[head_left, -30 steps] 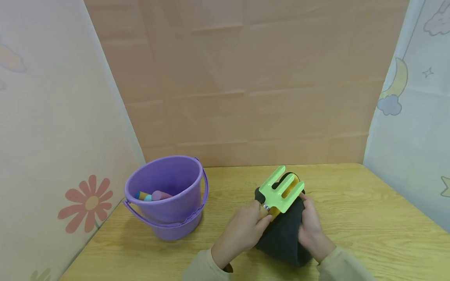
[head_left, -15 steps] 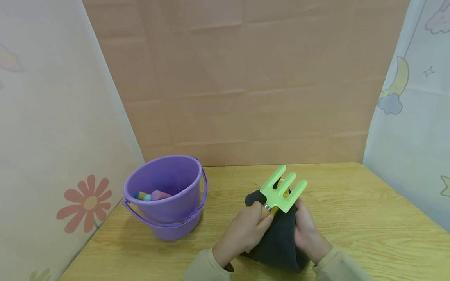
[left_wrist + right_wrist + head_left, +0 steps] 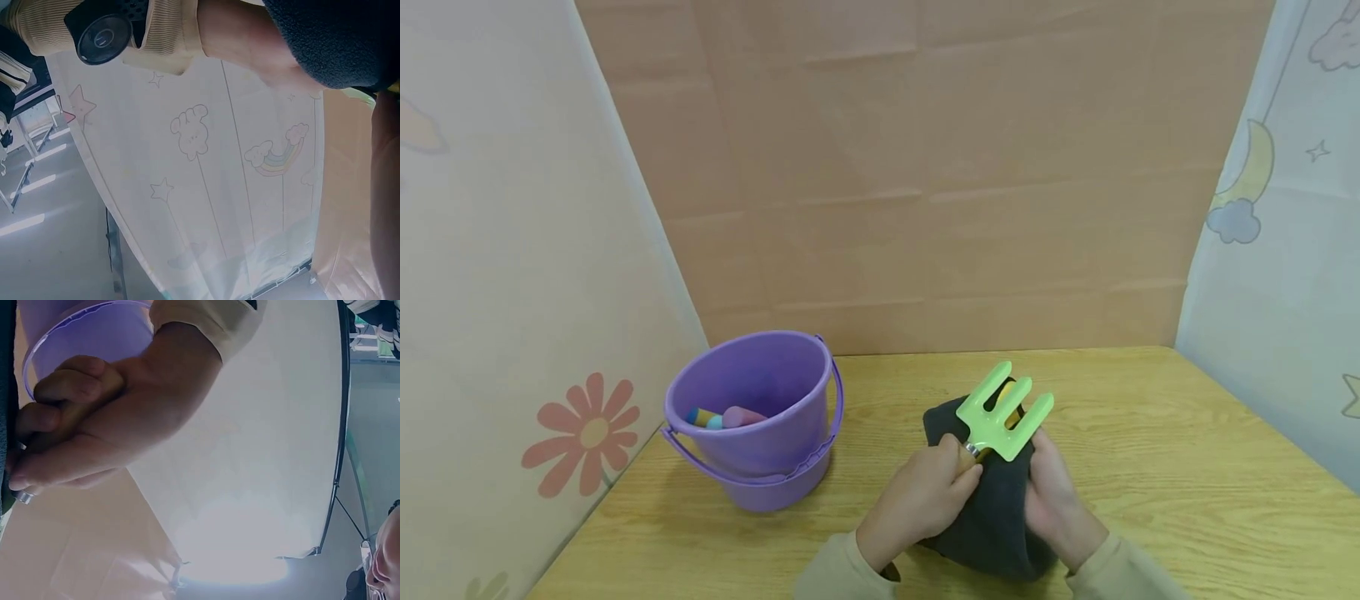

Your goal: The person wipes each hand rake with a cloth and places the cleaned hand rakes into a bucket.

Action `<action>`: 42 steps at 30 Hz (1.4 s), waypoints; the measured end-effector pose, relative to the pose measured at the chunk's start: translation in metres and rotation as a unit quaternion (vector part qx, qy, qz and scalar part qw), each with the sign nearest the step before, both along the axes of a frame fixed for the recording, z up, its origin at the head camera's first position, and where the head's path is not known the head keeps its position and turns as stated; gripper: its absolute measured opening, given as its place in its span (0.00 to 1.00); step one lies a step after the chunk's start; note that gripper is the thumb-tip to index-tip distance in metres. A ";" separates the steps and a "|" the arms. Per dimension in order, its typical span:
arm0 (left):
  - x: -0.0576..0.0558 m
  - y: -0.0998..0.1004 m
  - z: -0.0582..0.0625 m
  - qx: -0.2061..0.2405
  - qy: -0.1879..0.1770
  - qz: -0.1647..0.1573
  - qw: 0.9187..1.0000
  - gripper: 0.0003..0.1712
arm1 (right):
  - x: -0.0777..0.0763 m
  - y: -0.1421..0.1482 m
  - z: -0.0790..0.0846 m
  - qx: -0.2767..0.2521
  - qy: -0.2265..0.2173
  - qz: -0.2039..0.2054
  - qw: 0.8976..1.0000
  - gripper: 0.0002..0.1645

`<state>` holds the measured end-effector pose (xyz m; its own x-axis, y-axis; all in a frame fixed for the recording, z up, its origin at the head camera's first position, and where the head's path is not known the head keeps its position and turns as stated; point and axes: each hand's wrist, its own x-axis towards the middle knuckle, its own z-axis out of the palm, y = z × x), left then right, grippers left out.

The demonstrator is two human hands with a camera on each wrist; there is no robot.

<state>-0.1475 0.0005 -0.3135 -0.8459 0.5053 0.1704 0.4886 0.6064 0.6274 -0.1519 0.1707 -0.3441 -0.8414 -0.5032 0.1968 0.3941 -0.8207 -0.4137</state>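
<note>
In the head view my left hand (image 3: 917,500) grips the wooden handle (image 3: 966,460) of a small green three-pronged hand fork (image 3: 1000,421), its prongs pointing up and away. Behind the fork stands a folded dark fleece piece (image 3: 992,525), a hollow form whose exact kind I cannot tell. Against its right side my right hand (image 3: 1060,500) holds it, with most fingers hidden. Some yellow (image 3: 1011,400) shows between the prongs. The right wrist view shows the left hand (image 3: 94,419) curled round the handle. Dark fleece (image 3: 337,44) covers the right hand's fingers in the left wrist view.
To the left a purple bucket (image 3: 808,417) stands on the wood-grain table (image 3: 1172,467), with pink, blue and yellow pieces (image 3: 741,417) inside. Brown paper (image 3: 955,208) hangs behind the table, and printed sheets flank it on both sides.
The dark fleece piece has shifted left and its top has sunk, so less yellow shows behind the fork. The right hand has moved slightly left. The fork's head has dipped a little.
</note>
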 end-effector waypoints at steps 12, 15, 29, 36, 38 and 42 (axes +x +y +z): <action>0.002 0.003 -0.002 -0.003 -0.015 -0.007 1.000 0.14 | -0.001 0.000 0.003 0.120 -0.036 -0.157 0.980 0.35; 0.002 0.002 -0.002 -0.001 -0.011 -0.013 1.000 0.15 | -0.001 0.000 0.004 0.097 -0.044 -0.154 0.982 0.34; 0.004 0.003 -0.004 0.002 -0.015 -0.020 1.000 0.18 | -0.005 0.012 -0.003 0.032 -0.046 -0.175 0.983 0.21; 0.006 0.001 -0.007 -0.009 0.015 -0.041 0.999 0.22 | -0.007 0.019 0.002 -0.046 -0.058 -0.182 0.980 0.19; 0.006 0.000 -0.007 -0.010 0.025 -0.048 0.998 0.23 | -0.007 0.021 0.003 -0.062 -0.051 -0.174 0.982 0.19; 0.006 -0.001 -0.008 -0.014 0.031 -0.056 0.998 0.24 | -0.008 0.024 0.004 -0.092 -0.021 -0.148 0.985 0.20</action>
<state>-0.1413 -0.0001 -0.3211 -0.7715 0.6020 0.2057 0.5924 0.5619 0.5774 -0.1596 0.1943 -0.3403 -0.9554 -0.1942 0.2226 0.1405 -0.9615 -0.2360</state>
